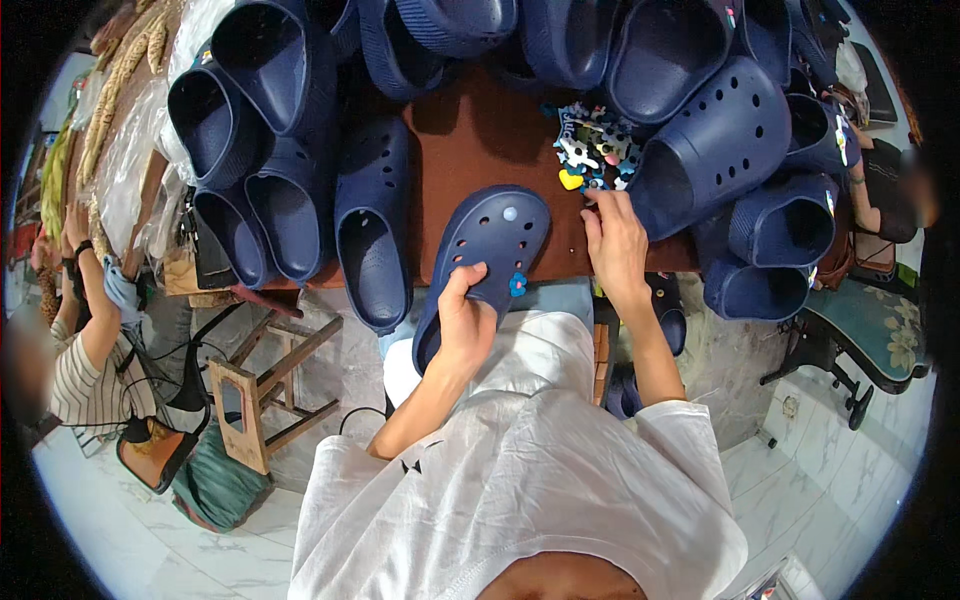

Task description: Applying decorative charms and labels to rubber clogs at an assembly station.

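My left hand (467, 322) grips a navy blue clog (490, 243) by its side, thumb on top of the upper. The clog has ventilation holes, a pale round charm (510, 214) near its toe and a blue flower charm (518, 285) on its right side. My right hand (617, 243) reaches to the near edge of a pile of small shoe charms (598, 145), fingers extended and thumb slightly apart, with nothing visible between them. A yellow heart charm (571, 180) lies beside the fingertips. The pile mixes white, black, blue and yellow pieces.
Navy clogs (372, 225) stand along the left, back and right (715, 140) of the brown tabletop (470, 150). A wooden stool (270, 385) is at lower left, a green office chair (865, 335) at right. One person (90, 350) works at left, another (885, 190) at right.
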{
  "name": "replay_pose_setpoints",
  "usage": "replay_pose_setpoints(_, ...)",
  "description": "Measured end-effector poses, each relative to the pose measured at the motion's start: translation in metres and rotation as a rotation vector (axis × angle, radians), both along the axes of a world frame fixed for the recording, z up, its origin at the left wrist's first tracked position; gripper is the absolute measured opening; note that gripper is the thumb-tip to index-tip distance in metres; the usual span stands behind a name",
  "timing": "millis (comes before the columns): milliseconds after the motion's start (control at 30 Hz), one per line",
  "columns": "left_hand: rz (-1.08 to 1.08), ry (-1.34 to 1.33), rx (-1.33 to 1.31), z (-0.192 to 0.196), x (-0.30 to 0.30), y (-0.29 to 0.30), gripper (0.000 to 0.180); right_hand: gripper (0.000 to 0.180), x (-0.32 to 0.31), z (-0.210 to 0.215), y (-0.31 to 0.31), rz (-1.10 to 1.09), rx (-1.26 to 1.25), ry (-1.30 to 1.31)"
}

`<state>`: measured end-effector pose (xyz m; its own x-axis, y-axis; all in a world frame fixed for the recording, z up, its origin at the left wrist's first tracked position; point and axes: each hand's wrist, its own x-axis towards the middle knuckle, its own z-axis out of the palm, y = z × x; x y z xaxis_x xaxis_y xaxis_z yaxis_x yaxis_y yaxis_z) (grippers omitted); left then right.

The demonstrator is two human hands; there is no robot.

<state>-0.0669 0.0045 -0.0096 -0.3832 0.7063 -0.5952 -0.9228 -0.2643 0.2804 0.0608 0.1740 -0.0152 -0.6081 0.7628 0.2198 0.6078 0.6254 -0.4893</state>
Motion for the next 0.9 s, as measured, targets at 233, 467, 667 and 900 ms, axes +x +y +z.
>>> replay_pose_setpoints(233, 0.033, 0.011, -0.068, 0.006, -0.006, 0.003, 0.044, 0.016, 0.009, 0.004, -0.005, -0.008, -0.160, 0.133)
replay_pose_setpoints(467, 0.015, 0.053, -0.139, 0.008, -0.008, 0.003, 0.042, 0.020, 0.000, 0.002, -0.007, 0.042, -0.295, 0.149)
replay_pose_setpoints(667, 0.009, 0.044, -0.182, 0.020, -0.007, 0.001, 0.042, 0.022, -0.011, -0.018, -0.001, 0.202, -0.070, 0.068)
replay_pose_setpoints(900, 0.019, 0.046, -0.178, 0.013, -0.008, 0.001, 0.043, 0.024, -0.003, -0.004, -0.003, 0.151, -0.360, 0.024)
